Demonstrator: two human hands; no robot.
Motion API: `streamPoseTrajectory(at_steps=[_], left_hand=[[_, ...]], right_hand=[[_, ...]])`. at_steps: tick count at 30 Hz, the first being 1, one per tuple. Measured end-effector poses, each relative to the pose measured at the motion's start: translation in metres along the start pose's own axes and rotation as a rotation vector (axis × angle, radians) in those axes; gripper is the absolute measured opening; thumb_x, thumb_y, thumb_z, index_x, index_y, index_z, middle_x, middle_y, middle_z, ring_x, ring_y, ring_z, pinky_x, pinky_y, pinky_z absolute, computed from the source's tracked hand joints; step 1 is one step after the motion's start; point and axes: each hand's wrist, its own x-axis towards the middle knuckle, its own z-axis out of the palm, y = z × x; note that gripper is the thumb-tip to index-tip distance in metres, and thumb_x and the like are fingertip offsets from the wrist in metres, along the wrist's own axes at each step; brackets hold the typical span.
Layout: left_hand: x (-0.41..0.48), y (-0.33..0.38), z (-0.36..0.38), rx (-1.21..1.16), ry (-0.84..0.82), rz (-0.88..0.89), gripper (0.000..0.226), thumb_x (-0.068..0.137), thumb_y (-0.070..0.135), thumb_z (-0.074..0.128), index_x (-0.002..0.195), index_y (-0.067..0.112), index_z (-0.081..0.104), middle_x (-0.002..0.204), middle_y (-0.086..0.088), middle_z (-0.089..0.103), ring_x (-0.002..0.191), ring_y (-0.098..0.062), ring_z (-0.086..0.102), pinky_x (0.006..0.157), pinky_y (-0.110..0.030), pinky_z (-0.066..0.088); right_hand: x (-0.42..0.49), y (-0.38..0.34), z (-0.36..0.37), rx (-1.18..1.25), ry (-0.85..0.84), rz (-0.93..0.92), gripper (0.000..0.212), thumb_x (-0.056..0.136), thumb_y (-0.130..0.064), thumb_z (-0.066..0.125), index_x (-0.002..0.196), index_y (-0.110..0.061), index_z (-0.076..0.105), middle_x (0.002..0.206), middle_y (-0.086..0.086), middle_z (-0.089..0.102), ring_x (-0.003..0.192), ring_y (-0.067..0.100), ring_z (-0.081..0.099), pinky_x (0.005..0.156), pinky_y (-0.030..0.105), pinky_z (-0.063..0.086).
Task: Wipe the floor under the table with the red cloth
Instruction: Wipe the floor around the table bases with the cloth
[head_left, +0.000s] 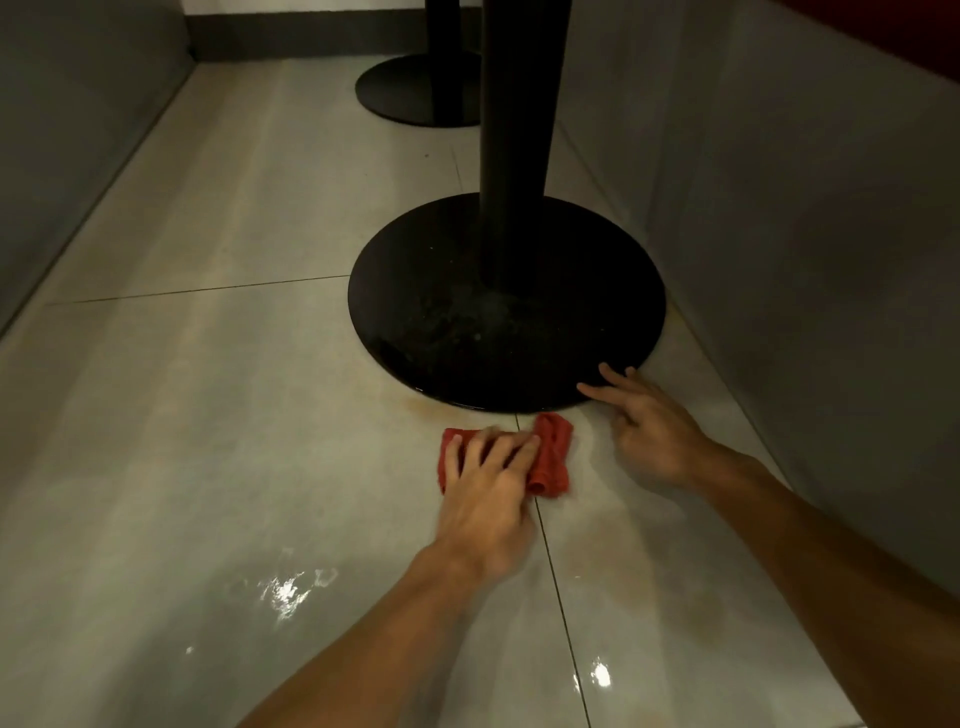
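Note:
A bunched red cloth (553, 457) lies on the pale floor tiles (234, 415), just in front of the round black table base (467, 332). My left hand (488, 488) lies on top of the cloth with its fingers spread, pressing it to the floor; the hand looks blurred. My right hand (649, 431) rests to the right of the cloth, its straight fingertips touching the front rim of the table base. A brownish stain ring follows the base's front edge.
The black table post (511, 130) rises from the base. A second black base (415, 88) stands farther back. Grey bench fronts wall in the floor strip on the left (78, 130) and right (805, 208). Wet shiny patches lie on the near tiles (291, 587).

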Motion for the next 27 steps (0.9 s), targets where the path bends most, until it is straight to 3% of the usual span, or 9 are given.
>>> streamPoseTrajectory(at_steps=[3, 5, 7, 10, 12, 14, 18, 24, 27], left_hand=[[-0.015, 0.009, 0.005, -0.113, -0.037, 0.122, 0.060, 0.085, 0.016, 0.051, 0.141, 0.031, 0.039, 0.144, 0.017, 0.041, 0.138, -0.010, 0.023, 0.116, -0.033, -0.006], [-0.022, 0.005, 0.001, -0.264, -0.008, 0.131, 0.054, 0.083, 0.011, 0.052, 0.133, 0.029, 0.050, 0.133, 0.014, 0.052, 0.131, -0.011, 0.036, 0.119, -0.036, 0.010], [-0.027, -0.001, -0.011, -0.502, 0.103, 0.041, 0.047, 0.080, 0.006, 0.050, 0.122, 0.024, 0.060, 0.120, 0.009, 0.062, 0.116, -0.014, 0.052, 0.107, -0.038, 0.035], [-0.027, -0.022, -0.035, -0.813, 0.299, -0.169, 0.051, 0.083, -0.003, 0.047, 0.115, 0.033, 0.060, 0.112, 0.012, 0.066, 0.108, -0.007, 0.060, 0.098, -0.025, 0.045], [-0.021, -0.050, -0.051, -0.703, 0.392, -0.263, 0.056, 0.084, -0.008, 0.049, 0.115, 0.038, 0.059, 0.112, 0.013, 0.066, 0.107, -0.005, 0.060, 0.096, -0.025, 0.047], [-0.010, -0.085, -0.063, -0.421, 0.416, -0.309, 0.054, 0.083, -0.005, 0.049, 0.119, 0.034, 0.056, 0.117, 0.007, 0.064, 0.112, -0.020, 0.056, 0.100, -0.041, 0.044], [0.011, -0.128, -0.063, -0.053, 0.221, -0.362, 0.060, 0.074, -0.004, 0.051, 0.123, 0.030, 0.056, 0.131, -0.001, 0.056, 0.125, -0.035, 0.041, 0.108, -0.047, 0.024], [0.018, -0.119, -0.048, -0.063, 0.211, -0.202, 0.050, 0.069, 0.005, 0.053, 0.115, 0.018, 0.067, 0.120, -0.008, 0.061, 0.113, -0.037, 0.049, 0.101, -0.033, 0.030], [0.018, -0.079, -0.035, -0.100, 0.163, -0.046, 0.050, 0.068, 0.002, 0.064, 0.114, 0.020, 0.070, 0.121, -0.010, 0.062, 0.111, -0.036, 0.053, 0.102, -0.041, 0.038]], right_hand=[[-0.009, 0.005, -0.001, 0.107, 0.029, -0.011, 0.048, 0.096, -0.004, 0.043, 0.138, -0.026, 0.050, 0.158, -0.004, 0.024, 0.145, 0.011, 0.019, 0.116, 0.019, 0.015], [-0.015, 0.009, 0.000, 0.139, 0.046, -0.020, 0.042, 0.097, -0.008, 0.047, 0.136, -0.024, 0.053, 0.157, -0.006, 0.025, 0.142, 0.005, 0.024, 0.111, 0.012, 0.015], [-0.018, 0.011, 0.001, 0.141, 0.058, -0.019, 0.039, 0.098, -0.013, 0.048, 0.136, -0.022, 0.054, 0.157, -0.007, 0.025, 0.141, 0.003, 0.024, 0.108, 0.010, 0.015], [-0.016, 0.009, 0.003, 0.183, 0.088, 0.027, 0.038, 0.099, -0.018, 0.048, 0.136, -0.024, 0.054, 0.156, -0.009, 0.028, 0.141, 0.004, 0.028, 0.107, 0.011, 0.017], [-0.015, 0.007, 0.004, 0.190, 0.092, 0.055, 0.039, 0.099, -0.021, 0.047, 0.138, -0.029, 0.051, 0.156, -0.010, 0.028, 0.141, 0.006, 0.028, 0.106, 0.012, 0.017], [-0.015, 0.005, 0.005, 0.147, 0.081, 0.049, 0.042, 0.100, -0.024, 0.045, 0.140, -0.034, 0.046, 0.157, -0.011, 0.026, 0.142, 0.007, 0.026, 0.105, 0.012, 0.015], [-0.015, 0.006, 0.005, 0.093, 0.063, 0.060, 0.042, 0.101, -0.024, 0.044, 0.141, -0.036, 0.045, 0.158, -0.011, 0.023, 0.143, 0.009, 0.023, 0.106, 0.014, 0.014], [-0.013, 0.006, 0.007, 0.077, 0.077, 0.055, 0.042, 0.100, -0.022, 0.047, 0.139, -0.035, 0.048, 0.157, -0.010, 0.026, 0.142, 0.010, 0.027, 0.106, 0.016, 0.017], [-0.013, 0.006, 0.007, 0.073, 0.084, 0.056, 0.041, 0.099, -0.022, 0.047, 0.139, -0.036, 0.048, 0.157, -0.010, 0.026, 0.142, 0.011, 0.027, 0.106, 0.016, 0.017]])
